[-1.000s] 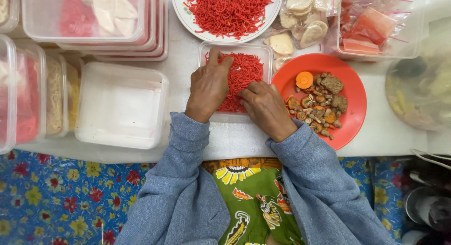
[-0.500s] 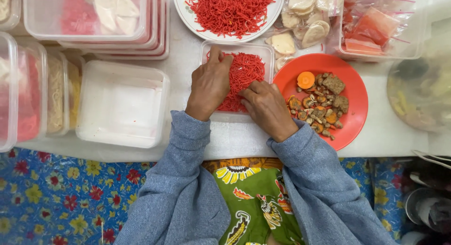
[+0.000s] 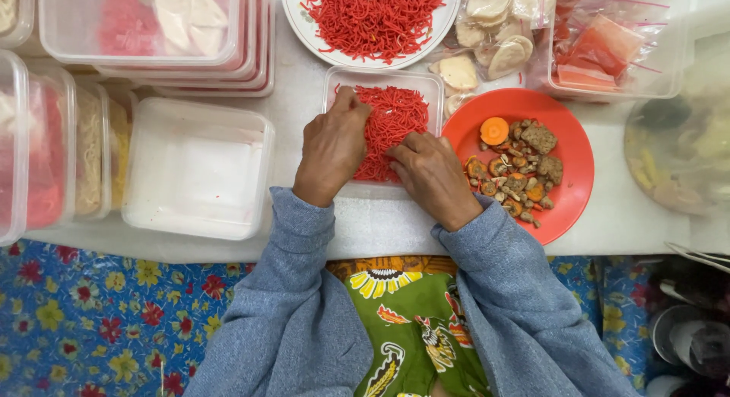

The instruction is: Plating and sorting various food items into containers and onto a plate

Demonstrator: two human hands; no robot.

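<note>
A clear plastic tub [image 3: 430, 81] sits in front of me, filled with bright red shredded strands [image 3: 397, 119]. My left hand [image 3: 332, 147] lies over the tub's left side, fingertips pressing into the strands. My right hand [image 3: 433, 171] rests on the lower right of the tub, fingers curled onto the red strands. Both sleeves are blue-grey. Whether either hand pinches any strands is hidden by the knuckles.
A white plate [image 3: 304, 28] of the same red strands stands behind the tub. An orange plate [image 3: 574, 150] with carrot slices and brown chunks is at the right. An empty clear tub [image 3: 198, 169] and stacked lidded tubs [image 3: 144, 24] stand left. Bags of pale slices [image 3: 494, 32] lie behind.
Both hands stay in the tub; the fingers shift slightly over the red strands.
</note>
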